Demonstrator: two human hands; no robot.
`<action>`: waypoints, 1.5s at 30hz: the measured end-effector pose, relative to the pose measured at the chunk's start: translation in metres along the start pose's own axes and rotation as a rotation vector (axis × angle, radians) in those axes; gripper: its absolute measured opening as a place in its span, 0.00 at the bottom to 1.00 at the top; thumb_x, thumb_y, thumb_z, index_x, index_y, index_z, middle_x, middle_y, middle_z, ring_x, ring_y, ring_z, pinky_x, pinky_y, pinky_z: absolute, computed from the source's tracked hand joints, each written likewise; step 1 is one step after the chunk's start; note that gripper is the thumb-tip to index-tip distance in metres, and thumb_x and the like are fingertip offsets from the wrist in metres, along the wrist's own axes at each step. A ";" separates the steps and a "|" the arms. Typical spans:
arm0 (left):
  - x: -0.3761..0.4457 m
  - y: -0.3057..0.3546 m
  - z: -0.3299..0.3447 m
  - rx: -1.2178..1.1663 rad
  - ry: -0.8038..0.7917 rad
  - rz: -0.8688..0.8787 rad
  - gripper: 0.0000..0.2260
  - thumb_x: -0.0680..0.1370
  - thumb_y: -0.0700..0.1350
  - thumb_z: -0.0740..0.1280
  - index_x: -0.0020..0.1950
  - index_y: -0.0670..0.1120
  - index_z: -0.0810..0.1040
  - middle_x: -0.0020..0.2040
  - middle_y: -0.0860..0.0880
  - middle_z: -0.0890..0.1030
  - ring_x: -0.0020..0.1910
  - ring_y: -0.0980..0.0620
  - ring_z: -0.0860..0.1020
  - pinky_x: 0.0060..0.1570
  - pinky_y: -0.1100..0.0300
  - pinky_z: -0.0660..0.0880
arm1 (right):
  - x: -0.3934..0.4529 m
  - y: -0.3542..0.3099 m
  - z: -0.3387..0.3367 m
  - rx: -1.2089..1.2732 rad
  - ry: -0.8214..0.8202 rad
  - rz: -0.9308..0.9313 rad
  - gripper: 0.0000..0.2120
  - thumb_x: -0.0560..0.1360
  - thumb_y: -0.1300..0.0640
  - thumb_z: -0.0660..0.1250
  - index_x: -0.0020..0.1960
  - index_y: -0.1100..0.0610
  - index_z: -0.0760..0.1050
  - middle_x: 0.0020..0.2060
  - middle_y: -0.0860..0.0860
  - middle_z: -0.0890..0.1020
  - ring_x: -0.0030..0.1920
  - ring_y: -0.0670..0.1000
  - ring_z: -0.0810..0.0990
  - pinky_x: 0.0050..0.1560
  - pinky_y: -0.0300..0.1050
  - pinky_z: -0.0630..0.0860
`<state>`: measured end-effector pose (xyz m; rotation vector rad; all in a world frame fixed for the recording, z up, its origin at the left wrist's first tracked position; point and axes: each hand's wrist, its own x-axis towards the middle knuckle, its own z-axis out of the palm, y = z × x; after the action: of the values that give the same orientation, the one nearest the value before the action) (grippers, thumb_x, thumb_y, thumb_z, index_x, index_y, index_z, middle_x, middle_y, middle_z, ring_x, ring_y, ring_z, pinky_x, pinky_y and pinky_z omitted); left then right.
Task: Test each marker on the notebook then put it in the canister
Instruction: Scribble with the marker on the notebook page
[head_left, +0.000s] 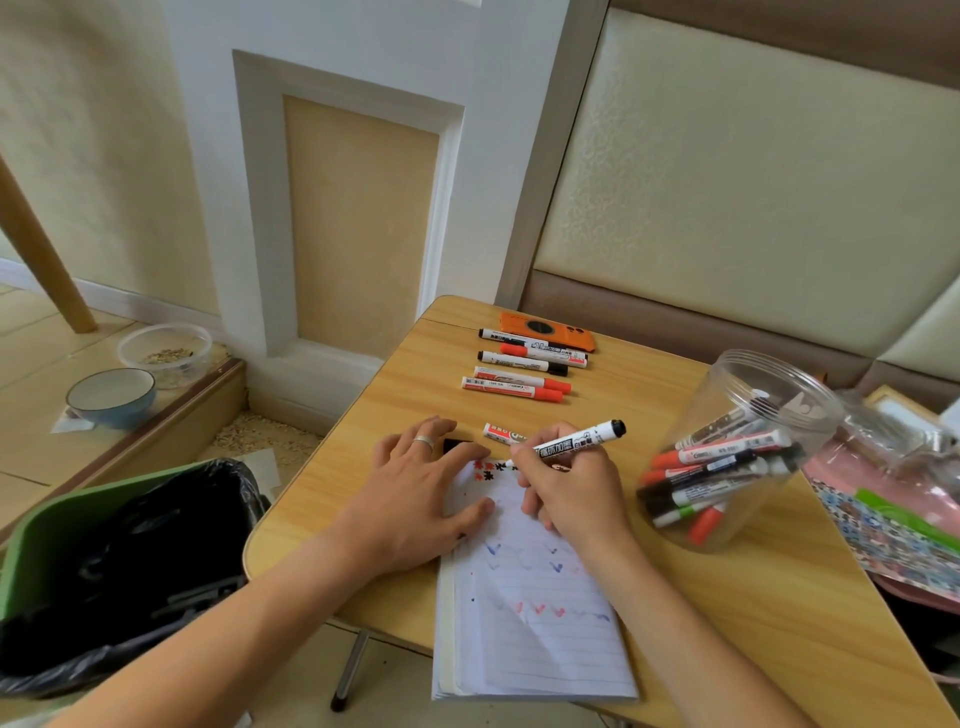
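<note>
Right hand (566, 483): mine, fingers curled round a black marker (571, 442), writing grip. Tip down at the top edge of the notebook (524, 613); tail end up and away to the right, so its long axis slants from the page toward the canister (737, 457).

Left hand (431, 483): fingers spread and fairly straight, palm down, pressing the notebook's upper left corner flat. Holds nothing. Ring on one finger.

Small black piece (457, 445): on the tabletop (727, 597) just beyond my left fingers; probably this marker's cap, though I cannot be sure.

Notebook: lined page, open, lying lengthwise toward me, rows of blue and red check marks already on it.

Canister: clear plastic, to the right of my right hand, near but apart, mouth tilted up and away from me. Several markers inside, red and black among them. The right hand is the nearer one; I judge the drop calls for a short swing rightward and a lift over the rim, after recapping.

Red marker (501, 432): partly hidden behind my right hand, lying crosswise.

Untested markers (524, 366): a row of five farther back, all lying left to right, red and black caps.

Orange phone (548, 332): behind that row, at the far edge.
</note>
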<state>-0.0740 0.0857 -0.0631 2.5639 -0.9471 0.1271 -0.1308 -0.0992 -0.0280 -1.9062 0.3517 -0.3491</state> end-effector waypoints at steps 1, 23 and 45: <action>0.000 0.000 0.000 -0.005 -0.004 0.002 0.26 0.77 0.71 0.53 0.74 0.66 0.62 0.79 0.51 0.58 0.80 0.52 0.48 0.76 0.51 0.44 | 0.000 0.001 0.001 -0.015 0.009 -0.001 0.06 0.78 0.56 0.72 0.45 0.58 0.78 0.28 0.54 0.81 0.25 0.51 0.79 0.23 0.40 0.69; 0.000 0.002 -0.003 0.008 -0.053 0.025 0.29 0.74 0.71 0.47 0.73 0.68 0.63 0.78 0.51 0.60 0.78 0.51 0.54 0.74 0.50 0.46 | 0.003 0.007 0.005 -0.051 -0.044 -0.006 0.05 0.78 0.57 0.72 0.44 0.57 0.79 0.27 0.53 0.80 0.26 0.49 0.78 0.24 0.38 0.69; 0.001 0.002 -0.003 0.019 -0.068 0.025 0.29 0.73 0.71 0.46 0.74 0.68 0.62 0.78 0.52 0.60 0.78 0.52 0.54 0.75 0.50 0.46 | 0.000 0.005 0.004 -0.067 -0.047 -0.020 0.06 0.78 0.59 0.72 0.44 0.59 0.79 0.26 0.52 0.79 0.25 0.48 0.76 0.24 0.37 0.69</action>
<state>-0.0745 0.0848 -0.0595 2.5891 -1.0073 0.0559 -0.1295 -0.0978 -0.0336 -1.9815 0.3170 -0.3091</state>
